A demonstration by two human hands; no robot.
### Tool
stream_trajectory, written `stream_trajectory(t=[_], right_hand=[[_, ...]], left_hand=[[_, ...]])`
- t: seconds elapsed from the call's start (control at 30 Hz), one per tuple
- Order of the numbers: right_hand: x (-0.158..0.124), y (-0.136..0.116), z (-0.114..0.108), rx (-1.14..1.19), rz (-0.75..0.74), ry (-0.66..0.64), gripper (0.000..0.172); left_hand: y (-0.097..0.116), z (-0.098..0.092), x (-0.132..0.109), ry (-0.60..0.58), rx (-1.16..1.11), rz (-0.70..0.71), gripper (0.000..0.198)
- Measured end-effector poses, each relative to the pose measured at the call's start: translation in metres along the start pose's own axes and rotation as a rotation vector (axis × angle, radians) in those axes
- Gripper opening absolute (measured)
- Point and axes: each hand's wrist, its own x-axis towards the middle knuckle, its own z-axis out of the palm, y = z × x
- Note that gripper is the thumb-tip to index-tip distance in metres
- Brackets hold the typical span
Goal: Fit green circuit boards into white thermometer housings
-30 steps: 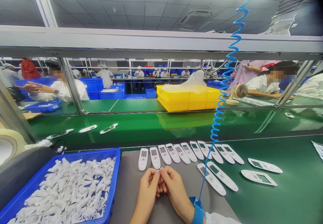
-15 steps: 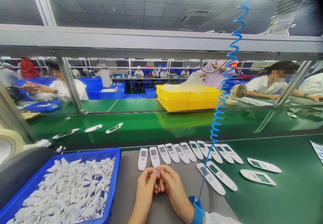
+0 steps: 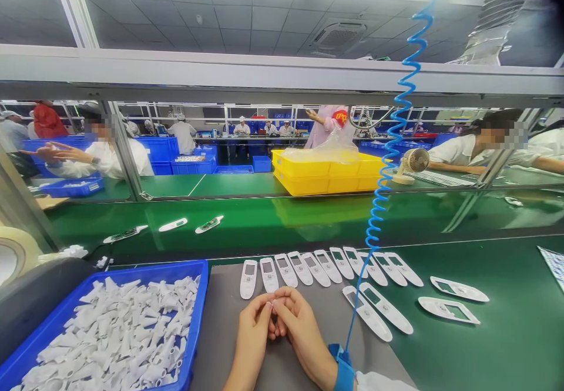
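My left hand (image 3: pixel 252 335) and my right hand (image 3: pixel 296 326) meet over the grey mat (image 3: pixel 224 314), fingertips pinched together on something tiny that I cannot make out. A blue wrist strap (image 3: pixel 344 370) on my right wrist leads up a blue coiled cord (image 3: pixel 382 185). Just beyond my fingers lies a row of several white thermometer shells (image 3: pixel 326 264) with small windows. Two more shells (image 3: pixel 374 310) lie to the right of my right hand.
A blue bin (image 3: pixel 200 308) full of small white plastic caps sits at the left. Two open white housings (image 3: pixel 453 300) lie on the green bench at the right. On the green conveyor (image 3: pixel 282 220) beyond, three parts (image 3: pixel 171 226) ride. Yellow crates (image 3: pixel 326 170), a small fan (image 3: pixel 412 164) and seated workers are farther back.
My hands stay pinched together with only slight finger shifts. The three parts on the conveyor have moved to the right. A person in pink behind has walked left.
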Motion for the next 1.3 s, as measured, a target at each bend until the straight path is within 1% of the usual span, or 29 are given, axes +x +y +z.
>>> stream_trajectory(t=[0.1, 0.23, 0.3, 0.4, 0.53, 0.63, 0.73, 0.87, 1.07, 1.3], right_hand=[[0.0, 0.001, -0.001, -0.003, -0.004, 0.018, 0.031], [0.0, 0.002, -0.002, 0.012, -0.006, 0.006, 0.028], [0.0, 0.001, -0.001, 0.023, 0.001, 0.007, 0.028], [-0.001, 0.0, 0.0, 0.052, 0.011, 0.015, 0.028], [-0.001, 0.001, 0.0, 0.079, 0.016, 0.009, 0.027], [-0.001, 0.001, 0.0, 0.068, 0.02, -0.027, 0.026], [-0.002, -0.001, 0.002, 0.03, 0.02, -0.052, 0.026], [-0.003, -0.004, 0.003, -0.008, 0.006, -0.055, 0.026], [-0.002, -0.004, 0.0, -0.046, 0.013, -0.06, 0.026], [0.001, 0.002, -0.005, -0.023, 0.006, -0.075, 0.024]], left_hand=[[0.002, 0.0, -0.002, -0.004, -0.005, 0.012, 0.054], [0.004, 0.001, -0.004, -0.051, -0.002, 0.039, 0.051], [0.003, 0.001, -0.004, -0.078, 0.011, 0.053, 0.05], [-0.001, 0.0, -0.002, -0.085, 0.031, 0.072, 0.049], [-0.008, -0.003, 0.0, -0.102, 0.081, 0.144, 0.04], [-0.011, -0.004, 0.0, -0.112, 0.126, 0.194, 0.034], [-0.012, -0.004, -0.001, -0.071, 0.134, 0.193, 0.034], [-0.012, -0.003, -0.001, -0.004, 0.128, 0.176, 0.036], [-0.009, -0.005, -0.002, -0.035, 0.065, 0.121, 0.039], [-0.007, -0.004, -0.002, -0.026, 0.067, 0.127, 0.038]])
